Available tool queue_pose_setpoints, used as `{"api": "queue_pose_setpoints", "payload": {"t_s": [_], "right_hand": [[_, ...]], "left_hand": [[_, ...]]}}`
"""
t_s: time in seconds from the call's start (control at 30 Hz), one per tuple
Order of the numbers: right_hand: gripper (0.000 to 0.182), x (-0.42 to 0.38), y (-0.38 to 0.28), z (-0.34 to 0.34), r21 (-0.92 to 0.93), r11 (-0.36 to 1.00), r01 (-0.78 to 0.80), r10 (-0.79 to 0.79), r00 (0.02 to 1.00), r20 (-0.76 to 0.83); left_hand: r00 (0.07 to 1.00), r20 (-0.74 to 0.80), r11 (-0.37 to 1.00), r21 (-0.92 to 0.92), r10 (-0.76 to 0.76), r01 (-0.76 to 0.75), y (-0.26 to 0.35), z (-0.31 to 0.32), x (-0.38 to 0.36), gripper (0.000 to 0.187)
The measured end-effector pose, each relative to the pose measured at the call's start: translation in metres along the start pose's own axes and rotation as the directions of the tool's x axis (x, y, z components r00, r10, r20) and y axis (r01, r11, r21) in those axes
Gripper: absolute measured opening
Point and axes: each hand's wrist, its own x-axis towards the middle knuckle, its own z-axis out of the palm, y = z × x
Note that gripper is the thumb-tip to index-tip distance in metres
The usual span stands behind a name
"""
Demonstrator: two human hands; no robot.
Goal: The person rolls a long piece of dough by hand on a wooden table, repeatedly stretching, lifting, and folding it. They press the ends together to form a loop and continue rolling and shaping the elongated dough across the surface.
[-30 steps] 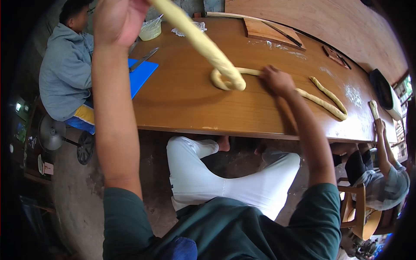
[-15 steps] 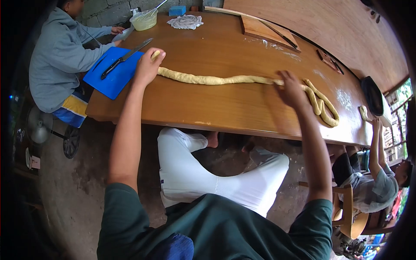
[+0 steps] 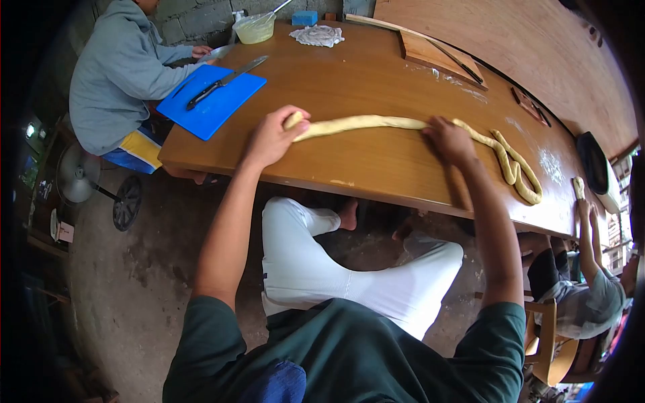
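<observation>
A long, pale rope of dough [image 3: 373,121] stretches across the wooden table between my two hands. My left hand [image 3: 274,138] is closed around its left end, and a stub of dough pokes out above the thumb. Farther along the rope, my right hand [image 3: 451,141] has its fingers curled over it, with the back of the hand hiding part of the grip. Beyond that hand the dough continues to the right and folds into a loop lying on the table.
Left on the table [image 3: 322,77] lies a blue cutting board [image 3: 235,101] with a knife [image 3: 213,91]. Behind are a bowl with whisk [image 3: 254,30], a crumpled cloth [image 3: 317,36] and a wooden board [image 3: 430,59]. One person [image 3: 127,60] sits left, another [image 3: 584,295] right.
My left hand has come rightward and nearer to me with the dough end. My right hand, blurred before, has moved slightly left over the table and closed on the rope. The view has shifted.
</observation>
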Motion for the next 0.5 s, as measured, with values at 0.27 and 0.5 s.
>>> {"api": "queue_pose_setpoints", "payload": {"t_s": [0.27,0.5], "right_hand": [[0.032,-0.07,0.043,-0.047,0.011,0.998,-0.069,0.069,0.997,0.019],[0.071,-0.062,-0.115,-0.01,0.166,0.975,0.148,-0.143,0.989,-0.047]], "left_hand": [[0.999,-0.025,0.999,0.019,-0.041,0.041,-0.017,-0.001,0.02,0.013],[0.93,0.257,0.895,0.295,0.262,-0.334,0.117,0.089,-0.063,0.054]]}}
